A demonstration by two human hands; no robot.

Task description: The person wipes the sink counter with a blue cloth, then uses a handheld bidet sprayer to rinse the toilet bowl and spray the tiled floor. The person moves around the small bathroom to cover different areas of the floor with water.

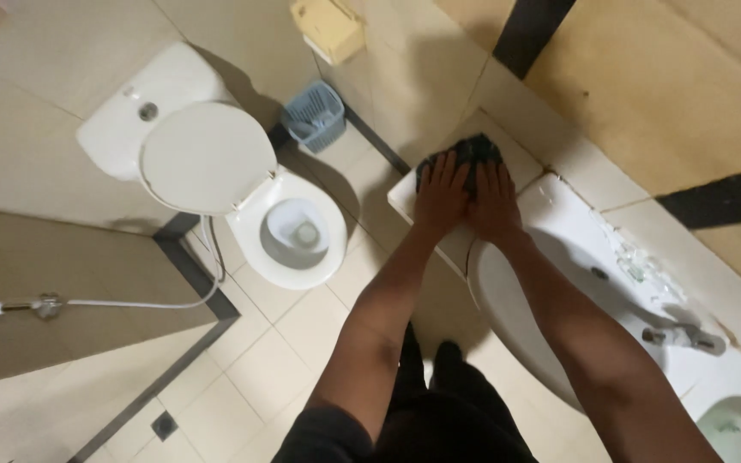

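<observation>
Hands [469, 193] flat, side by side, pressing cloth [472, 153]

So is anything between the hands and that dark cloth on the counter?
Nothing visible. The left hand and right hand both press flat on the dark cloth, which lies on the white counter beside the sink.

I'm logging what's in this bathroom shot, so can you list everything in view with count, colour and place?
toilet: one, white, lid raised, left of centre on the tiled floor
spray hose: one, white, running from the left wall toward the toilet
waste basket: one, blue, slatted, in the corner beyond the toilet
wall dispenser: one, cream, on the wall above the basket
washbasin: one, white, at right
tap: one, metal, at the basin's far right
cloth: one, dark, on the ledge left of the basin
left hand: pressed flat on the cloth
right hand: pressed flat on the cloth, beside the left
</observation>
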